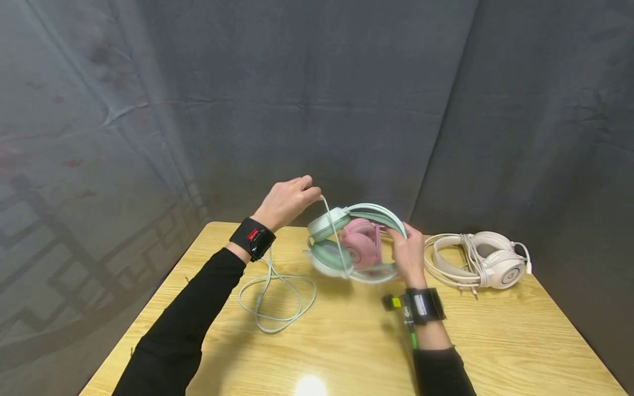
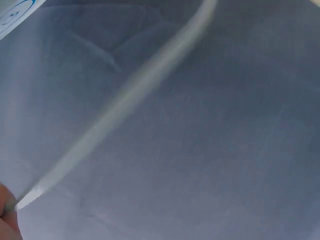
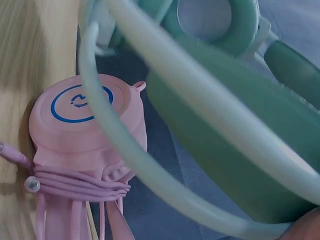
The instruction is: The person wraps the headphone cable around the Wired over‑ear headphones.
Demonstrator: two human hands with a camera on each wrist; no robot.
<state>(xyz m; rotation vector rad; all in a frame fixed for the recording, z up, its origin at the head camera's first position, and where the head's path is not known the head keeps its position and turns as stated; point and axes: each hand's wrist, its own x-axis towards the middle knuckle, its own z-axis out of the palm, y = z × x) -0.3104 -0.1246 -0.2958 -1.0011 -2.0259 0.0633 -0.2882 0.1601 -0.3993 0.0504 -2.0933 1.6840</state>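
Mint-green headphones [image 1: 324,226] are held up over the middle of the table, with my right hand [image 1: 410,256] gripping the headband on its right side. My left hand [image 1: 288,201], raised to the left of them, pinches their pale cable [image 1: 333,226]. In the left wrist view the cable [image 2: 115,112] runs blurred from the fingertips up to the top edge. Part of the cable [image 1: 277,320] lies in a loose loop on the table. The right wrist view shows the green padded headband [image 3: 225,120] close up; most of my right hand is outside that view.
Pink headphones [image 1: 360,248] stand behind the green ones, partly covered by them, with their own cable [image 3: 80,182] wound around. White headphones [image 1: 504,269] with a wrapped cable lie at the right of the wooden table [image 1: 356,346]. A grey curtain [image 1: 317,99] hangs behind.
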